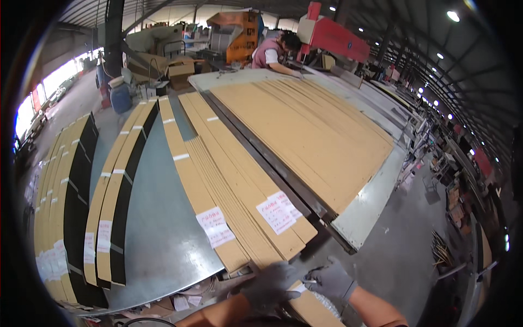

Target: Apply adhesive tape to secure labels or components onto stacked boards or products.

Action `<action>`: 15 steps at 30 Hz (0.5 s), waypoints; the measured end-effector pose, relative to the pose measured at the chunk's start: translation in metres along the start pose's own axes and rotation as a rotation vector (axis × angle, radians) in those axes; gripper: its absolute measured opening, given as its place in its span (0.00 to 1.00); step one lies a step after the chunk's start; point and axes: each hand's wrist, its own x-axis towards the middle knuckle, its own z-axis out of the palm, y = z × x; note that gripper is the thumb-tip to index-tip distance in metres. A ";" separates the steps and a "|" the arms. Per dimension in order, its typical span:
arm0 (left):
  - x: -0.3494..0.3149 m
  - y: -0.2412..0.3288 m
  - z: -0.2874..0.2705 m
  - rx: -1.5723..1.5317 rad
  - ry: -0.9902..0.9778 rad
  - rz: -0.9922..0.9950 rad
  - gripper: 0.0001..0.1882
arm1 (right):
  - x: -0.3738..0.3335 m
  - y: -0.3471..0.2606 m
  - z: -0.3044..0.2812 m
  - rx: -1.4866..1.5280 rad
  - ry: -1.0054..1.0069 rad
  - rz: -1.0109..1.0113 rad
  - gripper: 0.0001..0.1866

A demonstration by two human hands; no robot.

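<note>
Near the lower edge, a tan cardboard strip (316,309) runs from between my hands toward me, with a piece of white tape (299,288) across it. My left hand (272,284), in a dark grey glove, lies beside the taped end with its fingers stretched out, somewhat blurred. My right hand (331,280), also gloved in grey, is closed beside the tape, fingers pinched on something small and pale that I cannot make out. Just beyond both hands are the near ends of long cardboard strips (234,180), bearing white paper labels (214,226) with red print.
Taped bundles of strips (117,180) and more bundles (54,218) lie on the grey metal table (158,234) at left. Large cardboard sheets (305,141) cover another table (376,201). At its far side a person (272,52) leans over. A blue drum (120,95) stands back left.
</note>
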 end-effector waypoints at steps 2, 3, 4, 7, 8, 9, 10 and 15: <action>-0.002 -0.005 0.005 0.043 0.053 0.106 0.35 | 0.003 0.002 0.006 -0.023 -0.059 0.015 0.17; 0.000 0.000 0.005 0.053 0.132 0.168 0.23 | 0.002 0.003 0.007 0.020 -0.091 0.041 0.18; 0.001 0.000 0.003 0.058 0.134 0.168 0.23 | 0.002 0.005 0.008 0.065 -0.126 0.067 0.19; 0.001 0.007 0.000 0.118 0.187 0.191 0.24 | 0.006 0.006 0.003 0.012 -0.140 0.032 0.18; 0.003 0.008 -0.002 0.147 0.175 0.175 0.25 | 0.008 0.005 -0.003 0.000 -0.165 0.032 0.18; 0.001 0.014 -0.008 0.179 0.160 0.153 0.25 | 0.009 0.000 -0.011 0.014 -0.179 0.025 0.18; 0.000 0.017 -0.011 0.172 0.154 0.140 0.25 | 0.014 -0.002 -0.022 -0.002 -0.215 0.031 0.17; -0.001 0.025 -0.021 0.102 0.079 0.093 0.26 | 0.041 0.012 0.064 -0.242 -0.280 0.206 0.16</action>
